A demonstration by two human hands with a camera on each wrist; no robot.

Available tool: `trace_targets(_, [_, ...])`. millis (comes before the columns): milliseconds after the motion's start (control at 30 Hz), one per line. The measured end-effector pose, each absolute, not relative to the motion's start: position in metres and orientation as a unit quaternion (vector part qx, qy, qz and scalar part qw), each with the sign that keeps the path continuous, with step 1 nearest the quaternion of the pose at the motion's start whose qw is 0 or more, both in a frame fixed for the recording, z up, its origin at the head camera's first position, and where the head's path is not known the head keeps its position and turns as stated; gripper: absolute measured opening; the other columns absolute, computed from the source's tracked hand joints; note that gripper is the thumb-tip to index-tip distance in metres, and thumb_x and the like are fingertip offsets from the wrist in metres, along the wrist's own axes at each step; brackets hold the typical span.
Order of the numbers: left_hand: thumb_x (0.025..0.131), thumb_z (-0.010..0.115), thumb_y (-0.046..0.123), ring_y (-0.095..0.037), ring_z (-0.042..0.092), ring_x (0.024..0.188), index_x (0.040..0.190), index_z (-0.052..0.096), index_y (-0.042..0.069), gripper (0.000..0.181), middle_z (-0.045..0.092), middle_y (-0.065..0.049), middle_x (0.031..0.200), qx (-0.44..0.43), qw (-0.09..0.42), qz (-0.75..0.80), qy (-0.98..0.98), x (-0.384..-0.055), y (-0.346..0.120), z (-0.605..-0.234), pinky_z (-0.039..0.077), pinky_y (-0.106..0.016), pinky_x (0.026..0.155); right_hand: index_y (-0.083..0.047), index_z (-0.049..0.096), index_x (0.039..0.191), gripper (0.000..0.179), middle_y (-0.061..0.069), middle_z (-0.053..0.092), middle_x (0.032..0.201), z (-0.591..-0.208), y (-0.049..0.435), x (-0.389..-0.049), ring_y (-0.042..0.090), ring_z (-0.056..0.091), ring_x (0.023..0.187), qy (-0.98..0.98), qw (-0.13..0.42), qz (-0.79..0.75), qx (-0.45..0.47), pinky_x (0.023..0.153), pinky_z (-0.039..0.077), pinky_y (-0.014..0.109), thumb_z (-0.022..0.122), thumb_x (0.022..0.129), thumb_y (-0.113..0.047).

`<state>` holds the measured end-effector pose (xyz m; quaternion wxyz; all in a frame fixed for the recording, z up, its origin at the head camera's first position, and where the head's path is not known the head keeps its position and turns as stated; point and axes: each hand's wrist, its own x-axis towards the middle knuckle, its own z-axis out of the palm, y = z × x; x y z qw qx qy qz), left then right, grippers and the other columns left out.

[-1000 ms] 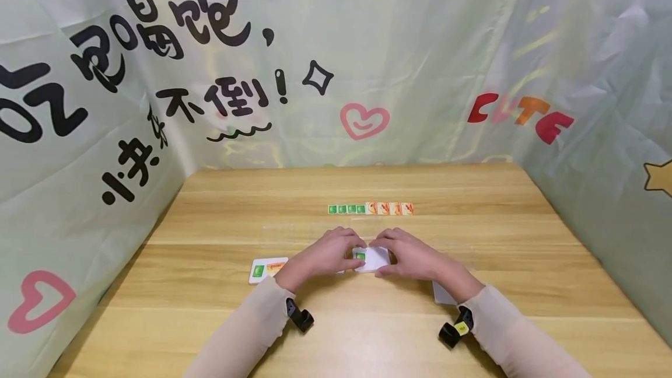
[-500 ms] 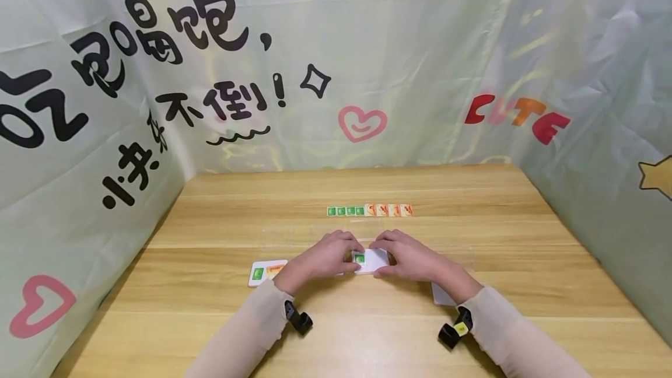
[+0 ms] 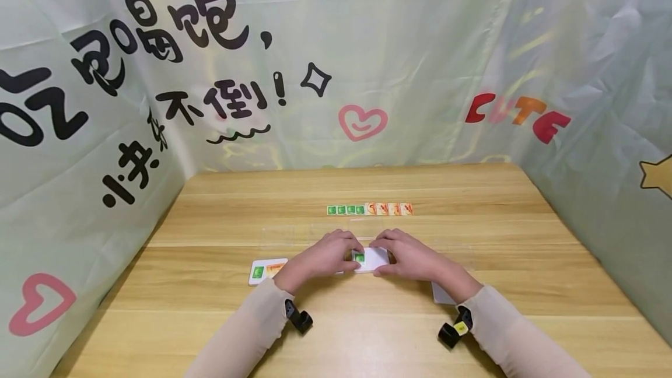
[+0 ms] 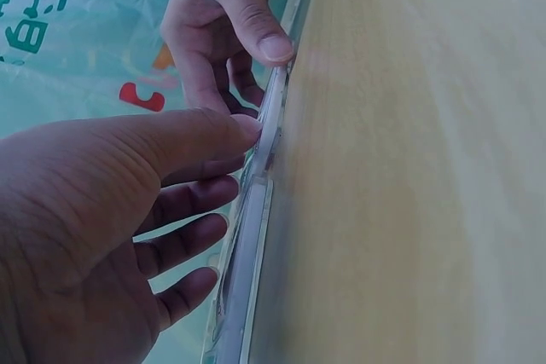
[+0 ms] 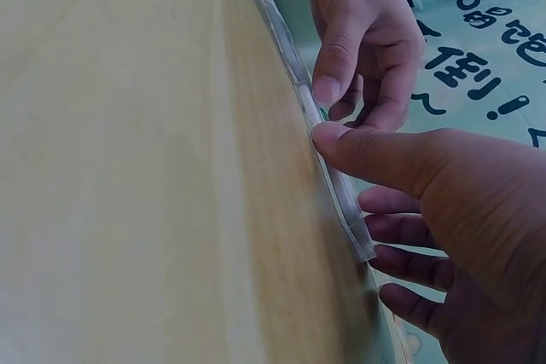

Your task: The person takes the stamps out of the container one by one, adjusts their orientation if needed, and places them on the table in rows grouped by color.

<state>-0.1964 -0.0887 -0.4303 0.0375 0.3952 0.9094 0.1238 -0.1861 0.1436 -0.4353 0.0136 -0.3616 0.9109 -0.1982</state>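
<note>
In the head view a flat white card (image 3: pixel 375 258) lies mid-table, with a small green picture (image 3: pixel 359 258) stuck at its left. My left hand (image 3: pixel 331 252) pinches its left part, thumb at the near edge and fingertips at the far edge. From the other side, my right hand (image 3: pixel 412 255) grips the right end the same way. Edge-on in the left wrist view, the card (image 4: pixel 270 117) sits within clear plastic edging. The right wrist view shows my right thumb (image 5: pixel 337 138) pressed to that edge, the other fingers spread along the far side.
Farther back runs a row of small green pictures (image 3: pixel 346 210) and orange pictures (image 3: pixel 388 209). Left of my hands lies a white card with green and orange pictures (image 3: pixel 266 271). Another white card (image 3: pixel 443 294) is partly under my right wrist. Clear plastic pieces (image 3: pixel 278 236) lie behind.
</note>
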Motion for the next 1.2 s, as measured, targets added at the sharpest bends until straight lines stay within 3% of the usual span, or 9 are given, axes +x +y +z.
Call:
trace_targets(900, [0.091, 0.071, 0.025, -0.013, 0.053, 0.099, 0.116, 0.069, 0.012, 0.028, 0.065, 0.003, 0.107, 0.395, 0.054, 0.138, 0.906, -0.1952, -0.087, -0.43, 0.042, -0.03, 0.091, -0.008, 0.065, 0.123, 0.052, 0.003, 0.059, 0.118, -0.4361, 0.1442, -0.1843, 0.02, 0.054, 0.106, 0.908, 0.002, -0.198, -0.369, 0.084, 0.048, 0.038, 0.077, 0.084, -0.04])
trace_targets(1200, [0.092, 0.07, 0.022, -0.014, 0.05, 0.096, 0.106, 0.065, 0.012, 0.018, 0.06, 0.003, 0.102, 0.394, 0.049, 0.145, 0.906, -0.1953, -0.0873, -0.431, 0.042, -0.029, 0.089, -0.009, 0.065, 0.124, 0.051, 0.003, 0.058, 0.119, -0.4356, 0.1434, -0.1839, 0.02, 0.053, 0.108, 0.909, 0.005, -0.201, -0.364, 0.086, 0.047, 0.039, 0.077, 0.085, -0.039])
